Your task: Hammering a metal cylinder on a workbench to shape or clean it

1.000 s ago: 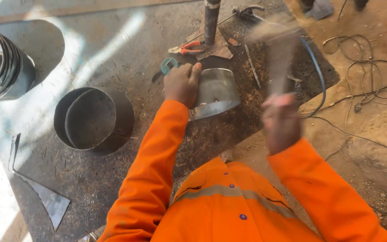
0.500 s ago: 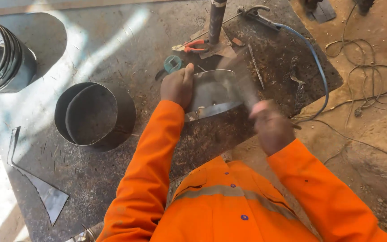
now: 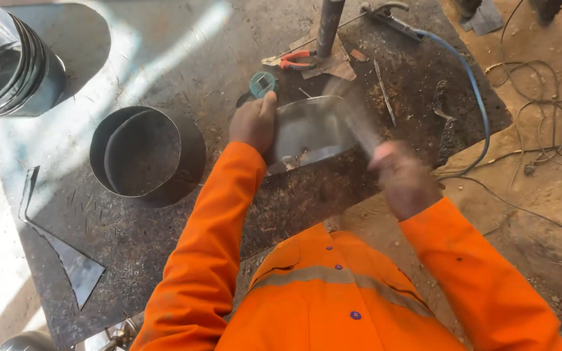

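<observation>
Head view, looking down | right hand (image 3: 403, 177) blurred, fist wrapped round a blurred tool handle (image 3: 358, 120) just above the curved sheet-metal piece (image 3: 310, 133) | left hand (image 3: 253, 121) clamped on that piece's left edge, on the steel table (image 3: 164, 58) | round metal ring (image 3: 143, 153) to its left | red-handled pliers (image 3: 289, 60) beyond.

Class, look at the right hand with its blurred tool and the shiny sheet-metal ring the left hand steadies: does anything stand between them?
Nothing visible does. The right hand swings a blurred tool straight onto the shiny sheet-metal ring, which the left hand steadies on its far side.
</observation>
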